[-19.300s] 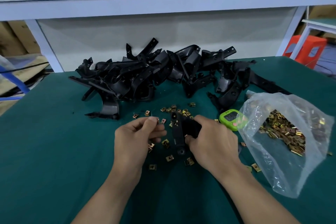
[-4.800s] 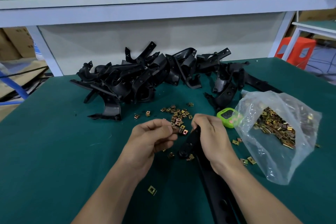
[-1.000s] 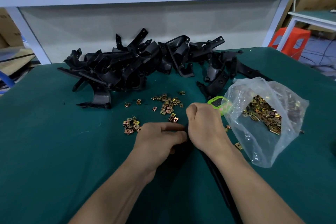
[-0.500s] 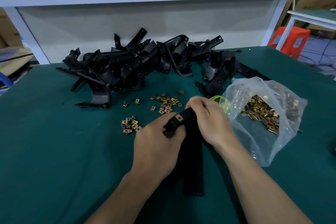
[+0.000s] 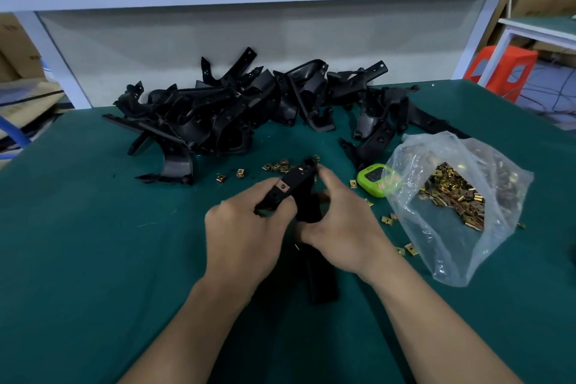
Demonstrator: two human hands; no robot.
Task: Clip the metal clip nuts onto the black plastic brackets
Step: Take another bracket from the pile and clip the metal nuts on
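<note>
The left hand (image 5: 246, 234) and right hand (image 5: 343, 227) are gripping one bracket (image 5: 304, 196), its clip nuts (image 5: 283, 186) seemingly fitted; beyond the grip, a pile (image 5: 218, 115) is probably waiting.

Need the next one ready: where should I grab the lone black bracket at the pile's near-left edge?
Probably by the lone bracket at its arched band, coming from the near left: the band rises off the table and stands clear of the pile, while its flat foot lies low and gives little to hold.
</note>
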